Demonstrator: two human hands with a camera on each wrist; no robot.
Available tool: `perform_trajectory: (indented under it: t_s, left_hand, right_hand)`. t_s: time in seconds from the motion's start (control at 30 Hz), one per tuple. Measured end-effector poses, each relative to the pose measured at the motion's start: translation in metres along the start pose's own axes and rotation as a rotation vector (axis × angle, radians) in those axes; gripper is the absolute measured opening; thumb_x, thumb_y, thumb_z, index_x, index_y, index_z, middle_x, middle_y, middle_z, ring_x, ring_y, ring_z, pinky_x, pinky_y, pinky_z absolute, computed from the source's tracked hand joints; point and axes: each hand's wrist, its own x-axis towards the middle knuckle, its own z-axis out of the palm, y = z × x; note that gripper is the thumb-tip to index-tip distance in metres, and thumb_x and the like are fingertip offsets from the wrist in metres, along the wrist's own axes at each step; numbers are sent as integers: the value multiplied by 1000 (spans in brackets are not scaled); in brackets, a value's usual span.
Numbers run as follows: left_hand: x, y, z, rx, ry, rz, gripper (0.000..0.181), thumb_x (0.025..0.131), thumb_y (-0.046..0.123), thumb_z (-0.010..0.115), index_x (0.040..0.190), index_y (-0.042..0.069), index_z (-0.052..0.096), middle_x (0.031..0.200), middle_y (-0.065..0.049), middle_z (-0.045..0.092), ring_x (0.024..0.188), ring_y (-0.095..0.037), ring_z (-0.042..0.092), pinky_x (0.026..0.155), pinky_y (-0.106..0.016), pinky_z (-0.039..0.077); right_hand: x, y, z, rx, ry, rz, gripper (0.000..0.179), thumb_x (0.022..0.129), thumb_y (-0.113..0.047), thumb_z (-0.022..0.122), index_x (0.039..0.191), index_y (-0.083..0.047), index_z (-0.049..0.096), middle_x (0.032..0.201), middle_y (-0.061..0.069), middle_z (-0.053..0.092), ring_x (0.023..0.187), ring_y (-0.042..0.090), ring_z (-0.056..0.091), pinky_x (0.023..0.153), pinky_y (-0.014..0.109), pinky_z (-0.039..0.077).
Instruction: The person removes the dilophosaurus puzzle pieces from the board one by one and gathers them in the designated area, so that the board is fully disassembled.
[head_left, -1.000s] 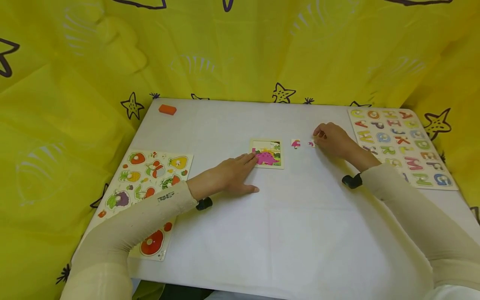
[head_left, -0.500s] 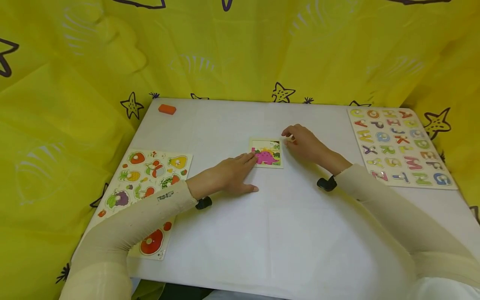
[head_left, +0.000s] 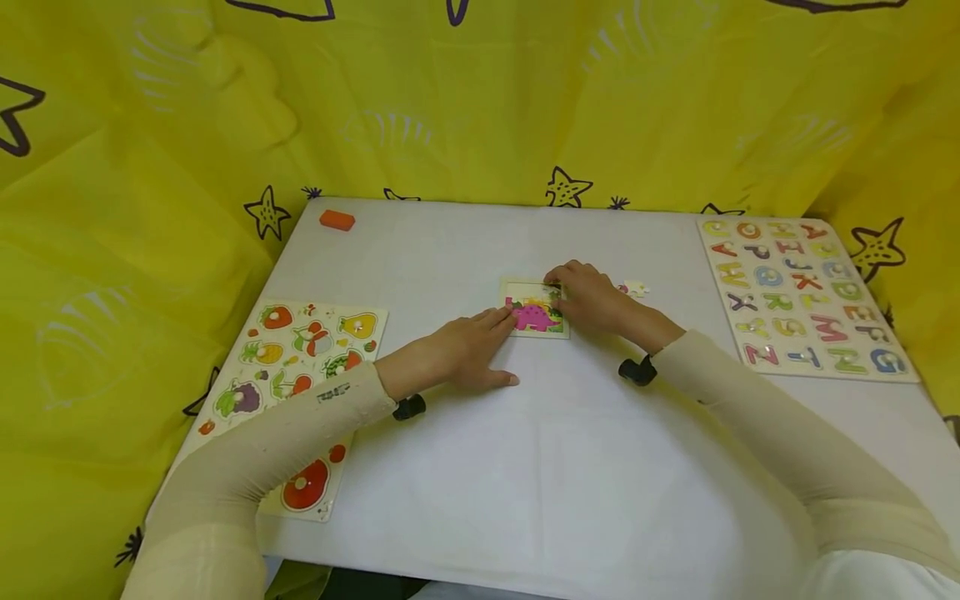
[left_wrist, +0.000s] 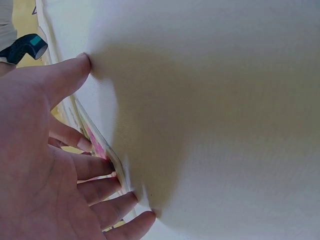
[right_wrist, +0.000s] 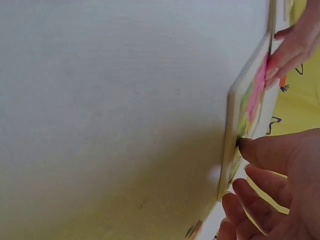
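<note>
So, closest to the head camera there's a long pale sleeve on each side, the left one (head_left: 240, 475) lying across part of a fruit peg board (head_left: 326, 312) on the white tabletop (head_left: 480, 475). Past that comes the left hand (head_left: 467, 352), flat-ish with the fingers out straight and the thumb spread well away, not gripping anything. Its fingertips rest on the left side of a little puzzle board (head_left: 527, 291), which sits flat around mid-table with a pink dinosaur (head_left: 534, 317) on it. The right hand (head_left: 591, 302) is at the opposite side of that board, thumb bent down onto the picture near the edge and fingers curled; honestly can't tell if it's pinching a piece or just touching. Just beyond that wrist, partly hidden, there's some loose puzzle piece (head_left: 636, 289). Over on the right lies an alphabet board (head_left: 782, 360), letters in rows. Way up at the far left corner is an orange block (head_left: 337, 220), and behind everything hangs yellow cloth (head_left: 450, 125) with starfish drawings.
</note>
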Motion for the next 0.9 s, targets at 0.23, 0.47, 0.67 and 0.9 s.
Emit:
perform_trajectory:
  t_s: [0.23,0.47,0.67,0.9]
  left_hand:
    - [1,0,2,7,-4,0,102,100,70,53,171,10,11,179,-9,8,164,-30,14,130,-51,25]
    - [1,-2,3,18,9,4,102,100,70,54,171,9,12,178,-10,10,164,-30,16,129,-50,27]
    - [0,-2,2,11,8,3,103,100,70,54,170,9,12,178,-10,10,164,-30,15,129,-51,27]
    - [1,0,1,13,5,7,102,100,69,55,170,9,12,178,-11,10,164,-30,16,129,-50,27]
  right_hand:
    - [-6,-5,1,-78,7,-3,47,106,-20,66,149,-4,56,149,19,58,141,42,48,117,63,38]
    - [-14,-13,1,-136,38,-37,47,105,-15,66,149,-1,57,146,20,64,135,42,56,115,60,43]
    - [-12,-11,-1,-107,37,-78,44,105,-9,65,146,3,57,144,23,62,133,43,55,115,60,43]
    - [-6,-9,-7,-44,-67,-34,47,106,-9,62,150,0,50,148,24,50,139,44,44,118,62,37]
